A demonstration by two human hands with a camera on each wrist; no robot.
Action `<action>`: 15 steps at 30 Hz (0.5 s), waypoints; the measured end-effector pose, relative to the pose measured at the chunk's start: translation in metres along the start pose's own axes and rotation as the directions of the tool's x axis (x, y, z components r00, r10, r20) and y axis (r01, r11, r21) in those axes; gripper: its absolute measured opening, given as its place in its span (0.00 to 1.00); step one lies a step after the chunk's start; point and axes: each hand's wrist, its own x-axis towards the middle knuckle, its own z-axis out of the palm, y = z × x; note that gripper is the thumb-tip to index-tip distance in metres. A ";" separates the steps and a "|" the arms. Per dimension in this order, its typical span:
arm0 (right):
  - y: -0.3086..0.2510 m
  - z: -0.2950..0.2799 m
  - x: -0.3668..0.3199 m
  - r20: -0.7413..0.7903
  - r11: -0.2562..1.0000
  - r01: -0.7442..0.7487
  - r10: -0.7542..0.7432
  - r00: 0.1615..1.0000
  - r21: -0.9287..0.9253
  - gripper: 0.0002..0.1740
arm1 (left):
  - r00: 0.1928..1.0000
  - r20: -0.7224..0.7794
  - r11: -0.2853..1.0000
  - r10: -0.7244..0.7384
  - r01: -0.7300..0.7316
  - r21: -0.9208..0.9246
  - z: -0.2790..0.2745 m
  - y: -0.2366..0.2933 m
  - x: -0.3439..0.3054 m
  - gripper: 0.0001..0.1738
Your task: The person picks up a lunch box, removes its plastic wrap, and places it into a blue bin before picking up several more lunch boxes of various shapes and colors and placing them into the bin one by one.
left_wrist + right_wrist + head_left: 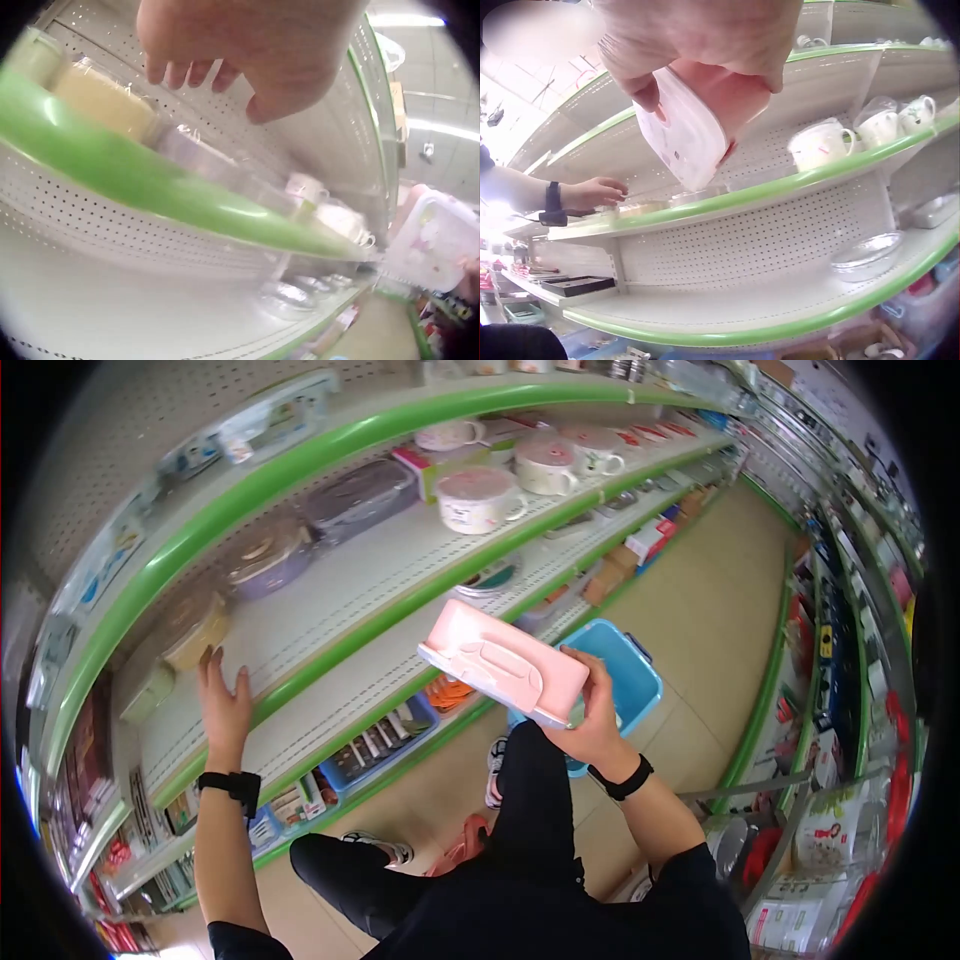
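Note:
A pink box-shaped container [505, 665] with a moulded oval on its face is gripped at one end by the right hand [590, 710], out in front of the shelves. In the right wrist view the pink container [686, 127] shows a whitish, patterned side, with the right hand's [705, 37] thumb and fingers around it. Over the shelf edge at the left, the left hand [226, 705] has its fingers extended and holds nothing. It is near a yellowish container [197, 628]; in the left wrist view the left hand [247, 52] hangs above the shelf with loosely bent fingers.
A purple container [270, 563], a grey lidded box [360, 498] and several white lidded mugs [474, 500] line the shelf. A blue basket [632, 678] stands on the floor beside the person's legs. Another stocked shelf runs along the right side.

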 end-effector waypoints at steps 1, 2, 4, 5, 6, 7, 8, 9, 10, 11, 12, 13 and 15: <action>0.008 -0.005 -0.005 -0.041 0.999 -0.039 0.039 0.998 0.019 0.52 | 1.000 -0.017 0.998 0.006 -0.005 0.056 0.012 -0.009 0.001 0.28; 0.013 -0.010 -0.008 -0.105 0.990 -0.106 0.115 0.988 0.089 0.51 | 1.000 -0.016 0.995 -0.011 0.013 0.101 0.021 -0.013 0.001 0.27; 0.024 -0.019 -0.015 -0.219 0.946 -0.221 0.274 0.936 0.237 0.49 | 0.999 -0.010 0.980 -0.047 0.048 0.193 0.032 -0.017 -0.001 0.27; 0.037 -0.025 -0.020 -0.287 0.910 -0.285 0.372 0.883 0.302 0.46 | 1.000 0.005 0.974 -0.029 0.027 0.225 0.034 -0.019 -0.002 0.27; 0.057 -0.035 -0.025 -0.361 0.871 -0.361 0.472 0.804 0.334 0.44 | 1.000 0.019 0.966 -0.016 0.010 0.259 0.034 -0.021 -0.002 0.27; 0.080 -0.047 -0.029 -0.424 0.824 -0.425 0.559 0.712 0.374 0.42 | 1.000 0.030 0.955 -0.005 -0.004 0.296 0.033 -0.023 -0.001 0.27; 0.103 -0.058 -0.035 -0.477 0.772 -0.476 0.634 0.608 0.420 0.40 | 0.999 0.031 0.955 0.005 -0.014 0.296 0.034 -0.024 -0.001 0.27; 0.125 -0.072 -0.043 -0.448 0.685 -0.507 0.727 0.520 0.522 0.38 | 0.999 0.032 0.954 0.012 -0.021 0.299 0.034 -0.025 -0.001 0.26; 0.148 -0.087 -0.054 -0.404 0.586 -0.524 0.809 0.427 0.619 0.37 | 0.999 0.032 0.952 0.018 -0.027 0.305 0.033 -0.025 -0.001 0.26; 0.167 -0.100 -0.065 -0.346 0.477 -0.524 0.877 0.333 0.706 0.35 | 0.999 0.033 0.949 0.016 -0.025 0.314 0.032 -0.019 0.000 0.25; 0.179 -0.107 -0.073 -0.337 0.422 -0.573 0.906 0.254 0.703 0.35 | 0.999 0.039 0.946 0.013 -0.025 0.325 0.032 -0.020 -0.001 0.25; 0.192 -0.114 -0.081 -0.329 0.363 -0.616 0.928 0.173 0.699 0.36 | 0.999 0.045 0.942 0.012 -0.026 0.335 0.034 -0.023 -0.001 0.25; 0.237 -0.131 -0.112 -0.311 0.253 -0.682 0.950 0.040 0.686 0.38 | 0.998 0.053 0.937 0.021 -0.039 0.347 0.033 -0.024 -0.002 0.25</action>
